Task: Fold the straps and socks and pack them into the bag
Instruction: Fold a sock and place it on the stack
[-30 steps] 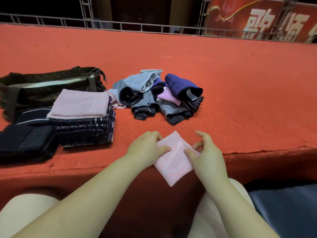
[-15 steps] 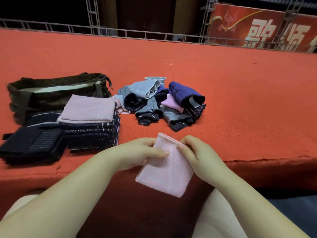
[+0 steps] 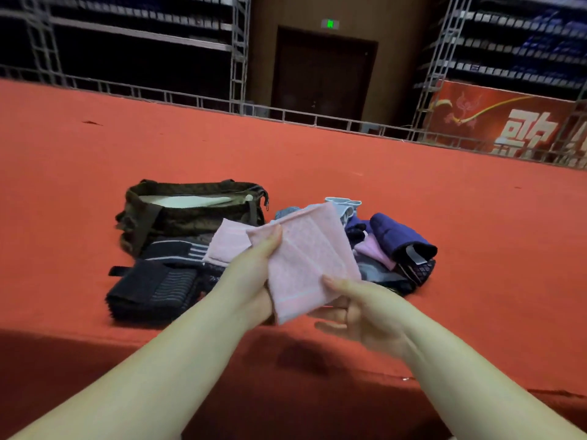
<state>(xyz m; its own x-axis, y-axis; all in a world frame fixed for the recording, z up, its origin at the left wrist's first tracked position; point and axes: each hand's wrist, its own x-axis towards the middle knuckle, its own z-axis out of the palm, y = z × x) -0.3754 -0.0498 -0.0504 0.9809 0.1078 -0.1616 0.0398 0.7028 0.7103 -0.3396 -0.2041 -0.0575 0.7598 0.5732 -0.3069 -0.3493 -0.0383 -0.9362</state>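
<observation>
I hold a folded pink cloth (image 3: 305, 262) in the air above the red carpet's front edge. My left hand (image 3: 254, 281) grips its left side, thumb on top. Under its lower right corner sits my right hand (image 3: 355, 315), palm up, thumb on the cloth. Behind lies the open olive bag (image 3: 190, 214) with a pale lining. In front of the bag is a stack of folded dark straps (image 3: 152, 290) topped by another pink piece (image 3: 225, 246). To the right lies a loose pile of socks (image 3: 397, 249) in navy, grey, pink and light blue, partly hidden by the cloth.
The red carpeted platform (image 3: 444, 217) stretches far back to a low metal railing (image 3: 317, 119). Its front edge (image 3: 95, 331) drops off just below my hands. A red banner (image 3: 508, 122) and a dark door (image 3: 320, 74) stand beyond.
The pink cloth has been lifted from the platform edge and carried up and toward the folded stack and bag. My view has tilted upward and shifted.
</observation>
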